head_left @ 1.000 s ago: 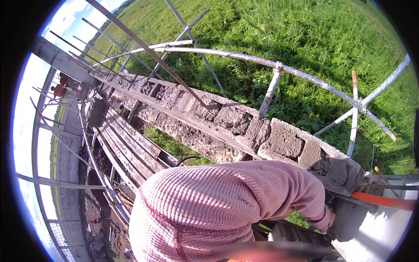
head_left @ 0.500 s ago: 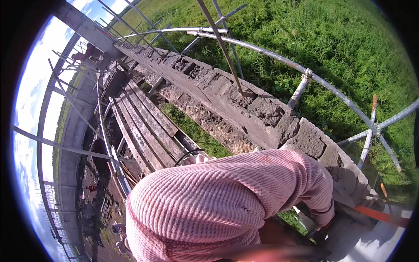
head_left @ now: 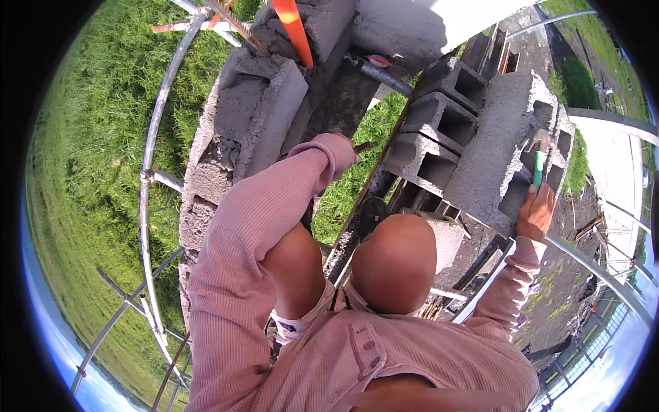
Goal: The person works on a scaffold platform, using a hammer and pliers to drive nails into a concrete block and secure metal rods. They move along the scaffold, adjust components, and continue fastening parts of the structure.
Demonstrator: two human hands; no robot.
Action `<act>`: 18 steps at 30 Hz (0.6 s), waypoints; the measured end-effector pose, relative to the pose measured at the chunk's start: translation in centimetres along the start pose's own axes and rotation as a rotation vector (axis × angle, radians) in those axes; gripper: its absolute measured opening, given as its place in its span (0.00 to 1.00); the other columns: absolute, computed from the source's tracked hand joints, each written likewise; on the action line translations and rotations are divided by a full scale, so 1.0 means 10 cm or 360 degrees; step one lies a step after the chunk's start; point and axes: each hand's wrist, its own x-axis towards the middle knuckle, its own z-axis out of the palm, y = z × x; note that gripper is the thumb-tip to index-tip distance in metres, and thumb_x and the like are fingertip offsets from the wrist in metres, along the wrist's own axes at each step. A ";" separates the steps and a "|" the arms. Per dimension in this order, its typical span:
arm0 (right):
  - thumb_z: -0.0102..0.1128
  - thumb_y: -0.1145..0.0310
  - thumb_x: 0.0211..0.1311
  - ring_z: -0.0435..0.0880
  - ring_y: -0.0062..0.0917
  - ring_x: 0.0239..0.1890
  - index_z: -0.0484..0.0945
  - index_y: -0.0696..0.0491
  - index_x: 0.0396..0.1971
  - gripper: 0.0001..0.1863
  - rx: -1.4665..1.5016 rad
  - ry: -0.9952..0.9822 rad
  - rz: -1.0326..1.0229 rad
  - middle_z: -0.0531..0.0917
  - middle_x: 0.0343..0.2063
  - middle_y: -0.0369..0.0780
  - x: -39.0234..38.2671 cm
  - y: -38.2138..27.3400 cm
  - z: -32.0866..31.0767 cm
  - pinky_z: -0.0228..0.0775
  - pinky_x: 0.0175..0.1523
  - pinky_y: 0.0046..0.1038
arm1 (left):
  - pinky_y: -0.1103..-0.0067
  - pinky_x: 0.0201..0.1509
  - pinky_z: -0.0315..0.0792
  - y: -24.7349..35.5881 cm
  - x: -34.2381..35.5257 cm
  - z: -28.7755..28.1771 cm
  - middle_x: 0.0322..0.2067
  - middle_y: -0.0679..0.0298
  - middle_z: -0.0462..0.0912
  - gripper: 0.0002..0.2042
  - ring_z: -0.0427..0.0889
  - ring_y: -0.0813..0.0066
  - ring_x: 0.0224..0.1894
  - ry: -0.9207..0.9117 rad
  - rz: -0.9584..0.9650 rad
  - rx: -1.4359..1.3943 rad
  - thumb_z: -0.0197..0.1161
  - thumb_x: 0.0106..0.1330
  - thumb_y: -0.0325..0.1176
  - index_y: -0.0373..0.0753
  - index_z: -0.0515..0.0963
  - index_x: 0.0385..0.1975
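Observation:
My right hand (head_left: 537, 214) is closed round the green handle of a hammer (head_left: 537, 165). The hammer's grey head lies against the openings of the rough hollow concrete blocks (head_left: 489, 147) on the right. My left hand (head_left: 351, 156) is above the gap between the block wall and the stacked blocks, mostly hidden by the pink sleeve. A short dark brown end, perhaps a tool handle, sticks out beside it; what it belongs to is hidden. Left of that arm, a mortared concrete block (head_left: 250, 113) tops the wall.
More hollow blocks (head_left: 436, 123) stand stacked between my knees and the pale wall (head_left: 401, 31). An orange strip (head_left: 294, 31) leans on the wall blocks. Scaffold pipes (head_left: 146, 206) run along the left; grass shows far below through the gap.
My view has swung from the long wall and plank walkway to the stacked blocks by my knees. My right hand with the hammer has come into sight.

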 end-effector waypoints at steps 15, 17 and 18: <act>0.57 0.55 0.67 0.68 0.34 0.66 0.71 0.50 0.59 0.24 0.0152 -0.1006 0.0693 0.76 0.57 0.41 0.31 -0.34 -0.55 0.60 0.63 0.51 | 0.80 0.20 0.57 0.27 -2.02 -0.68 0.14 0.71 0.70 0.12 0.67 0.81 0.16 0.0241 0.0309 -0.2241 0.71 0.64 0.34 0.41 0.75 0.21; 0.60 0.53 0.62 0.65 0.31 0.69 0.68 0.49 0.65 0.32 0.0245 -0.1063 0.0982 0.71 0.64 0.39 0.32 -0.51 -0.74 0.50 0.68 0.51 | 0.81 0.19 0.57 0.21 -2.52 -0.66 0.13 0.72 0.70 0.13 0.65 0.82 0.14 0.0264 0.0182 -0.2173 0.72 0.62 0.35 0.42 0.77 0.19; 0.59 0.53 0.63 0.64 0.32 0.69 0.69 0.49 0.64 0.31 0.0323 -0.1051 0.1107 0.69 0.66 0.40 0.29 -0.59 -0.85 0.50 0.69 0.52 | 0.81 0.19 0.57 0.16 -2.80 -0.60 0.13 0.71 0.71 0.13 0.66 0.82 0.14 0.0304 0.0029 -0.2107 0.73 0.62 0.35 0.42 0.77 0.19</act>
